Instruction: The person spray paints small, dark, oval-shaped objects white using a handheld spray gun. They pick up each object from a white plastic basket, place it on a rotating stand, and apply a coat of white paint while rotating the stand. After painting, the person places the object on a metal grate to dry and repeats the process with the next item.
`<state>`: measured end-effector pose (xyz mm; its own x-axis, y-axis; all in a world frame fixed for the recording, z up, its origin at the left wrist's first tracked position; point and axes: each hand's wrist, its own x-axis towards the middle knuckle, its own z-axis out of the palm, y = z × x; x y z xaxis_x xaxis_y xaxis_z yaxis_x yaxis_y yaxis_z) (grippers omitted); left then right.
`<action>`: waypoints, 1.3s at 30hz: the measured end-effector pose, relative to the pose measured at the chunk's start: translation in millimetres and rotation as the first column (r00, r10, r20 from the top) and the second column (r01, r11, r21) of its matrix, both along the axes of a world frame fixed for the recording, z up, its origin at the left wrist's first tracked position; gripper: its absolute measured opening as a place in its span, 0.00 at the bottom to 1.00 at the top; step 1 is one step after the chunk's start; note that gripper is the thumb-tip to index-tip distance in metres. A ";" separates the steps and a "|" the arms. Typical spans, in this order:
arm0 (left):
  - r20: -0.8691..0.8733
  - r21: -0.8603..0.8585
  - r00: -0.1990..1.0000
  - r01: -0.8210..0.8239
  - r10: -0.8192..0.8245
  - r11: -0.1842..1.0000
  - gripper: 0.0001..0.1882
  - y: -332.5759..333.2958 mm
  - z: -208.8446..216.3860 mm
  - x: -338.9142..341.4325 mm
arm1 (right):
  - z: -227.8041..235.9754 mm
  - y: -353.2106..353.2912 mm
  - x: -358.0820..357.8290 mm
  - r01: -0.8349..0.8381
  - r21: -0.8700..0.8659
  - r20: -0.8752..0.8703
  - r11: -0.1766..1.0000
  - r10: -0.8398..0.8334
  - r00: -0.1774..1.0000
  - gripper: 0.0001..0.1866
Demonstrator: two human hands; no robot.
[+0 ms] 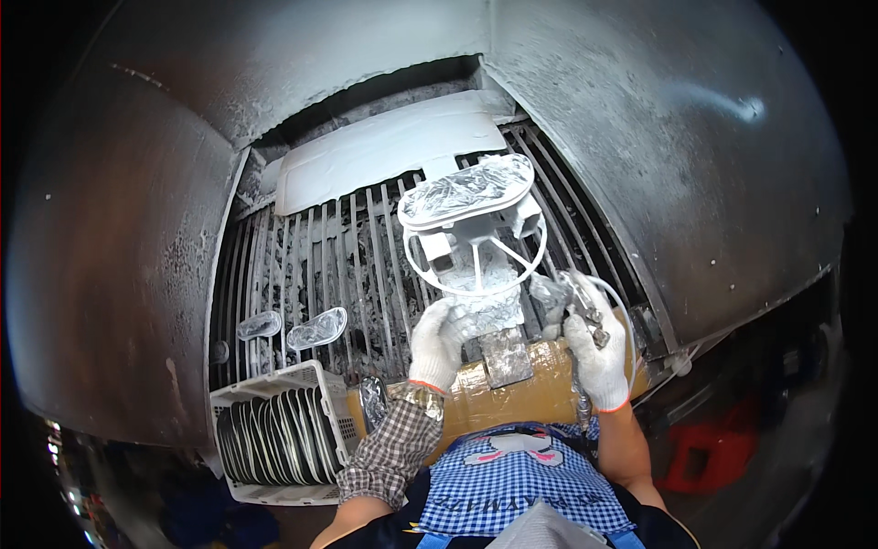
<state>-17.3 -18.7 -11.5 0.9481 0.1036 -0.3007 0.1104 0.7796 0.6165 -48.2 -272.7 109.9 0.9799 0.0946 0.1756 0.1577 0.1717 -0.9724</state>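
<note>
A spray gun (585,309) with a pale hose is gripped in my right hand (599,357), which wears a white knit glove. My left hand (436,348), gloved alike, is beside the foil-wrapped base (494,311) of a white spoked wheel stand (476,265). Its fingers are loosely bent with the thumb apart, and nothing shows in them. On top of the stand rests an oval piece (468,190) with a whitish rim, its middle covered in crinkled clear film or foil. The gun's nozzle is hard to make out against the grey wrapping around it.
Slatted metal bars (357,265) lie under the stand, between powder-dusted booth walls (640,137). A white sheet (384,146) covers the far bars. Two small oval pieces (317,328) lie left. A white basket (340,412) holds several black oval pieces. A brown-taped ledge (549,375) runs before me.
</note>
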 end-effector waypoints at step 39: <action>0.420 0.126 0.829 -0.456 0.369 0.881 0.13 35.4 71.2 43.2 | -276.4 -100.5 -20.7 0.111 -0.444 -0.506 0.889 -0.351 0.788 0.39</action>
